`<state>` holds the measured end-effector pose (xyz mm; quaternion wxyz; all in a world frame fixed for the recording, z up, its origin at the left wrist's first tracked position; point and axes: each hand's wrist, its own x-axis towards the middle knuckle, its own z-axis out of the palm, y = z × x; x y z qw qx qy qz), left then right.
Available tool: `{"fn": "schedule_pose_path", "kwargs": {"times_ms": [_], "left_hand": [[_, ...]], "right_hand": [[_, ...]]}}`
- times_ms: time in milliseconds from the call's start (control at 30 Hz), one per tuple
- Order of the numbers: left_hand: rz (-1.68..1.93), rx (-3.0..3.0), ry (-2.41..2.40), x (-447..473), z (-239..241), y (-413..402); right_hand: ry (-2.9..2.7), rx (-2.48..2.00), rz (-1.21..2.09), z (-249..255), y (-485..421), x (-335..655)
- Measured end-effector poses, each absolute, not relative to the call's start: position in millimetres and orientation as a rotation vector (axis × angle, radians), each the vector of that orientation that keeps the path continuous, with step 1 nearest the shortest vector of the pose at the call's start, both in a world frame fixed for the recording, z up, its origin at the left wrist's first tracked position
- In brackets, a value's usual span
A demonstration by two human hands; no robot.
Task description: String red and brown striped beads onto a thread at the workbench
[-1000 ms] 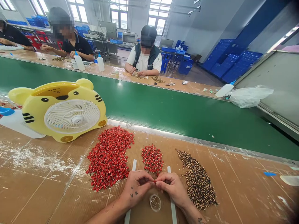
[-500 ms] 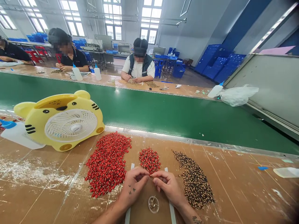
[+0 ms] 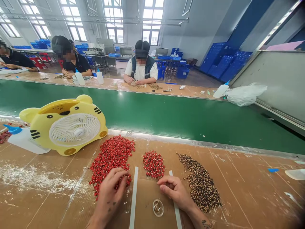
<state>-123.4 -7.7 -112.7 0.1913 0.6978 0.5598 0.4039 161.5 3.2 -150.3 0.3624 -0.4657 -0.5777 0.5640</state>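
Observation:
My left hand (image 3: 110, 192) lies on the near edge of a large pile of small red pieces (image 3: 111, 159), fingers curled down into them. My right hand (image 3: 173, 190) is closed in a pinch just below a smaller red pile (image 3: 153, 163); what it pinches is too small to name. Between my hands sits a small clear round dish (image 3: 158, 208) on brown cardboard, framed by two white strips (image 3: 133, 197). A pile of dark and tan pieces (image 3: 201, 184) lies to the right of my right hand.
A yellow tiger-shaped fan (image 3: 64, 125) and a white squeeze bottle with blue tip (image 3: 23, 140) stand at the left. A green conveyor belt (image 3: 166, 114) runs across behind. Other people sit at the far bench. A plastic bag (image 3: 245, 94) lies at the right.
My left hand has left my right hand and moved left onto the large red pile. The view shifted slightly.

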Motion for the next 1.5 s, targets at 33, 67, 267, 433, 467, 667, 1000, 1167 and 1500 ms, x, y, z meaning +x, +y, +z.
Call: {"fn": "schedule_pose_path", "kwargs": {"times_ms": [33,67,267,433,467,667,1000,1167,1500], "left_hand": [[1.118,1.984,1.692,-142.5,-112.7,-16.3],[1.074,2.000,1.813,-161.6,-114.2,-25.2],[0.752,2.079,1.988,-226.7,-141.7,-72.0],[0.832,2.124,1.939,-216.7,-153.5,-79.1],[0.833,2.123,1.945,-215.2,-154.4,-78.5],[0.790,2.064,1.935,-223.1,-157.4,-78.2],[0.830,1.935,1.889,-213.0,-137.8,-79.6],[0.997,1.660,1.782,-203.2,-120.1,-73.3],[0.831,1.034,1.053,-72.3,-93.0,-1.4]], "right_hand": [[-1.568,-1.186,1.423,-146.5,3.2,163.4],[-1.653,-1.174,1.397,-142.9,3.5,164.9],[-1.955,-1.152,1.275,-132.1,5.9,166.4],[-2.027,-1.092,1.272,-132.7,5.5,166.3],[-2.035,-1.090,1.277,-132.4,5.3,166.4],[-2.083,-1.094,1.292,-126.9,3.8,166.4],[-2.142,-1.000,1.289,-141.1,2.7,170.6],[-2.185,-0.951,1.300,-143.6,2.9,172.6],[-2.283,-0.959,1.151,-133.3,0.0,171.0]]}}
